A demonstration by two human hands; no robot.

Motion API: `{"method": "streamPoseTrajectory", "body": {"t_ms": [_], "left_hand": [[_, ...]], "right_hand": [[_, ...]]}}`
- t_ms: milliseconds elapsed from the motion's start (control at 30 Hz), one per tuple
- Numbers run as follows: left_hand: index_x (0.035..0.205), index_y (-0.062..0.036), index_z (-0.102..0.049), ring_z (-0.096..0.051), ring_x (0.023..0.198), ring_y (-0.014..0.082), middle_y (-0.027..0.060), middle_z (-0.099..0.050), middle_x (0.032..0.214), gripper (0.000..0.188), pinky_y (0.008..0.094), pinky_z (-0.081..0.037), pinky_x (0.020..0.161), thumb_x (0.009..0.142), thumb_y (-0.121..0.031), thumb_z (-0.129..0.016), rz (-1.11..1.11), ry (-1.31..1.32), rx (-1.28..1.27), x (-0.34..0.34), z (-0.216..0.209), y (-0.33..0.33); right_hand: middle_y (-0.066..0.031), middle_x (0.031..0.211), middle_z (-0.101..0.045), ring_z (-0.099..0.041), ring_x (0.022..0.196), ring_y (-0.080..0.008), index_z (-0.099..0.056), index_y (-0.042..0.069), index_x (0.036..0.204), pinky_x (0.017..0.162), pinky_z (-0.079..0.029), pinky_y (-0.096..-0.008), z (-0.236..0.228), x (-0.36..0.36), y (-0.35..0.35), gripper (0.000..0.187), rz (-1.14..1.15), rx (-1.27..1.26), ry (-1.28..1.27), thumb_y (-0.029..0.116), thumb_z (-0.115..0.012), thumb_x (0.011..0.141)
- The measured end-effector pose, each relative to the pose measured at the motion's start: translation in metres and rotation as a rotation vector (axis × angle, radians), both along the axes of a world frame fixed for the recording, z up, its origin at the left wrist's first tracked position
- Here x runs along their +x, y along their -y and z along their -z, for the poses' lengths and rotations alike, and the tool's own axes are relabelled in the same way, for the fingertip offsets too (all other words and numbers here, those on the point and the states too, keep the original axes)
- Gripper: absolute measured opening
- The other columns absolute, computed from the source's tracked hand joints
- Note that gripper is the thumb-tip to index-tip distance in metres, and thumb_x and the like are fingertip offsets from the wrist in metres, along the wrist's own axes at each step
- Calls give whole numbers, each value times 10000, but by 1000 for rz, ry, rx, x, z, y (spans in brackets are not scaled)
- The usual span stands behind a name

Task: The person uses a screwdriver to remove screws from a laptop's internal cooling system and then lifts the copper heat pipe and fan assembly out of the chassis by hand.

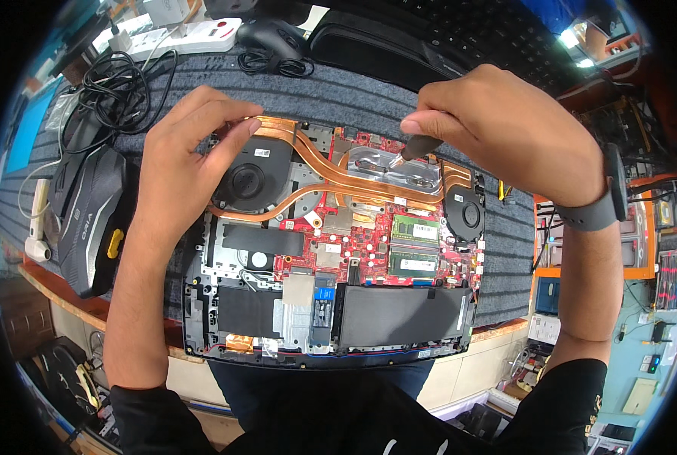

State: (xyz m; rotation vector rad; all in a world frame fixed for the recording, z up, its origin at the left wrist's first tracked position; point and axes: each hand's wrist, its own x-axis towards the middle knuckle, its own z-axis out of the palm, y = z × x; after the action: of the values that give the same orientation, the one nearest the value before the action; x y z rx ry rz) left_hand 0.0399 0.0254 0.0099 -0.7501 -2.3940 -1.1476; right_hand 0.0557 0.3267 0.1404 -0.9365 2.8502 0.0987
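Observation:
An opened laptop (pixel 196 322) lies in front of me with its inside bared. Across its red motherboard (pixel 372 262) runs a copper heat sink (pixel 331 176) that links a large left fan (pixel 249 178) and a smaller right fan (pixel 464 214). My left hand (pixel 194 144) pinches thumb and finger at the heat sink's upper left end, by the large fan. Gripped from above in my right hand (pixel 479 114) is a screwdriver (pixel 420 147). Its tip slants down onto the silvery plate (pixel 365 161) beside the copper pipes. Two memory sticks (pixel 415 230) and a black battery (pixel 399 315) sit nearer me.
A ribbed grey mat (pixel 505 280) lies under the laptop. To the left are a dark box-like case (pixel 88 220) and coiled black cable (pixel 126 98). Behind stand a white power strip (pixel 186 38), a black mouse (pixel 271 38) and a keyboard (pixel 460 30). Orange shelving (pixel 596 269) borders the right.

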Motion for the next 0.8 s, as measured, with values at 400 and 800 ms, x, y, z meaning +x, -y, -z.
{"method": "streamPoseTrajectory", "body": {"t_ms": [400,800], "left_hand": [[1054,25,-767,-640,819,158,82,-705,926,141,287,-502,769,932,-45,-767,33,2,59,-4,4,4],[1093,-76,-806,-654,819,214,76,-685,933,173,328,-526,772,943,-153,-767,-272,-142,-292,-62,16,73]], "right_hand": [[-125,1026,-625,-655,879,-336,-662,68,1099,772,-509,-423,-16,-1,1,129,1,-9,180,36,-676,975],[-178,795,-669,-664,754,-375,-648,22,1026,704,-495,-453,-6,4,20,214,-101,-89,-41,234,-630,1050]]}}
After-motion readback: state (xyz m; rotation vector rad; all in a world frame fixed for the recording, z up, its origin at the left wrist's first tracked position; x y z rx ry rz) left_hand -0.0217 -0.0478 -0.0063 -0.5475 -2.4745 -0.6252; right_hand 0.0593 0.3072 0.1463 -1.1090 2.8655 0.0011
